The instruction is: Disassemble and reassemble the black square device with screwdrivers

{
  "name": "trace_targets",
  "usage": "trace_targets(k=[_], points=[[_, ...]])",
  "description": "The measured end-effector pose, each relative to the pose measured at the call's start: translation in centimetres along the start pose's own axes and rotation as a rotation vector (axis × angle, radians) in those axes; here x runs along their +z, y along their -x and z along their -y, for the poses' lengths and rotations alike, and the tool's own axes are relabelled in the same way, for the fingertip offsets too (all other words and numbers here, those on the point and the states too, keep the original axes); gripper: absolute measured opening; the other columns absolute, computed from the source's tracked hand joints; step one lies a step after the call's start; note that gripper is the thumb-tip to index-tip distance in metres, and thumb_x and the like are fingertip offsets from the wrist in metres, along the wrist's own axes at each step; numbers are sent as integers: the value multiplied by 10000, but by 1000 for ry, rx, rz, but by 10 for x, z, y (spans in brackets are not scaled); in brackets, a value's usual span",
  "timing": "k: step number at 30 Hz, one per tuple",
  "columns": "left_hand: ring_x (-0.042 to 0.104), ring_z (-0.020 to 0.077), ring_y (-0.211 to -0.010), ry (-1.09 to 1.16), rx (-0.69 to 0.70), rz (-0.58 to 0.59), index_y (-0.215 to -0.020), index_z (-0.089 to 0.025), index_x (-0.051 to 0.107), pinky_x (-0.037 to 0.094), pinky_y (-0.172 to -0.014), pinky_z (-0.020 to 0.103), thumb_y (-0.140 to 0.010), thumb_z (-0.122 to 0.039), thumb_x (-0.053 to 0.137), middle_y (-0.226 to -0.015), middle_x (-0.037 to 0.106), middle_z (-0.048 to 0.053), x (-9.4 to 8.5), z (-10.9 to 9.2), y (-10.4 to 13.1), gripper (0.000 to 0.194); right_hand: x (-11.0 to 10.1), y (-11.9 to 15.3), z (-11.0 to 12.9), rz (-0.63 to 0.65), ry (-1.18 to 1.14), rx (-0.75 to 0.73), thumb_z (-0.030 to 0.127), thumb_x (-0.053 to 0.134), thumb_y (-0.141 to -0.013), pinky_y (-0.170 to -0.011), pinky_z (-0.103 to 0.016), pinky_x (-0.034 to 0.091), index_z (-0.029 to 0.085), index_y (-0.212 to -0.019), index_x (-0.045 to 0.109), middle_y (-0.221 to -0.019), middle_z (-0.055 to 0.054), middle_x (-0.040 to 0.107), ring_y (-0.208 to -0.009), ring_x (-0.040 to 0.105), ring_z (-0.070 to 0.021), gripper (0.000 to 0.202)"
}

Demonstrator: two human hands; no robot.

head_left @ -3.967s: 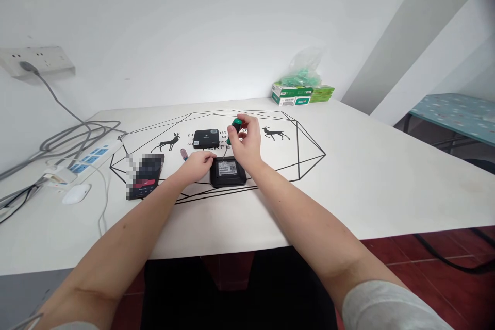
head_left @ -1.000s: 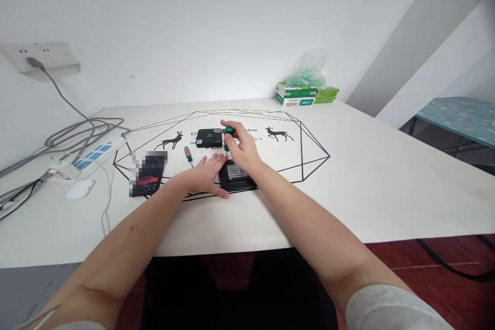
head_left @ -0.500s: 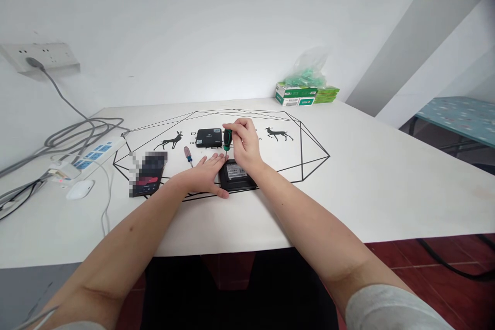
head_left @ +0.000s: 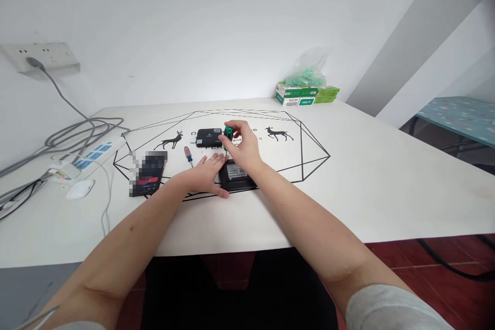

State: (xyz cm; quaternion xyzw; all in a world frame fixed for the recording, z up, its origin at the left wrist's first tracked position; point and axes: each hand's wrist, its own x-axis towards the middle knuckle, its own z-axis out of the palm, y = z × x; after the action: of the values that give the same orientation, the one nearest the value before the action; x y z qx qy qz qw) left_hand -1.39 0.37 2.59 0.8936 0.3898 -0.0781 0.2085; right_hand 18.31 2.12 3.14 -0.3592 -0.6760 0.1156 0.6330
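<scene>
Just below the centre of the frame, the right hand (head_left: 246,148) pinches a green-and-black-handled screwdriver (head_left: 228,134), its metal shaft pointing down at the upper left corner of a black square plastic case (head_left: 243,183) with a white label. The left hand (head_left: 201,173) — palm down, fingers spread — lies against the case's left side, near a small screwdriver with a translucent red-and-blue handle (head_left: 187,153).

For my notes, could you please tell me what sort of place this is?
Possibly a workroom: a white table by the wall, a power strip, and a green-handled screwdriver in the right hand.
</scene>
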Motion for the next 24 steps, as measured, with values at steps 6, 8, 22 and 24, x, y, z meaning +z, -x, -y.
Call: trace_targets(k=[6, 8, 22, 24], points=[[-84, 414, -1758, 4, 18, -10, -1799, -250, -240, -22, -1408, 626, -821, -940, 710, -1895, -84, 164, 0, 0, 0, 1528, -1, 2, 1, 52, -6, -46, 336, 630, -1019, -1005, -479, 662, 277, -1341, 648, -1333, -108, 792, -1096, 775, -259, 329], [-94, 400, -1760, 5, -6, 2, -1810, -229, -205, -23, -1412, 610, -817, -927, 720, -1896, -85, 164, -1, -2, 0, 1526, -3, 3, 1, 84, -15, -56, 281, 566, -1033, -1052, -495, 657, 280, -1390, 644, -1385, -110, 781, -1148, 780, -263, 365], [-80, 396, -1761, -9, -23, 7, -1817, -214, -171, -4, -1417, 600, -808, -946, 693, -1896, -66, 176, -3, -5, 1, 1517, -3, -1, -7, -25, 66, -281, 105, 419, -1046, -1016, -505, 636, 314, -1295, 757, -1229, -106, 663, -1151, 693, -249, 469], [-82, 390, -1762, -13, -39, 16, -1822, -195, -144, -12, -1421, 581, -803, -937, 700, -1898, -68, 175, -4, -7, 1, 1517, -4, -2, -5, -44, 60, -310, 98, 422, -1041, -1000, -493, 638, 296, -1265, 752, -1199, -103, 678, -1144, 700, -249, 446]])
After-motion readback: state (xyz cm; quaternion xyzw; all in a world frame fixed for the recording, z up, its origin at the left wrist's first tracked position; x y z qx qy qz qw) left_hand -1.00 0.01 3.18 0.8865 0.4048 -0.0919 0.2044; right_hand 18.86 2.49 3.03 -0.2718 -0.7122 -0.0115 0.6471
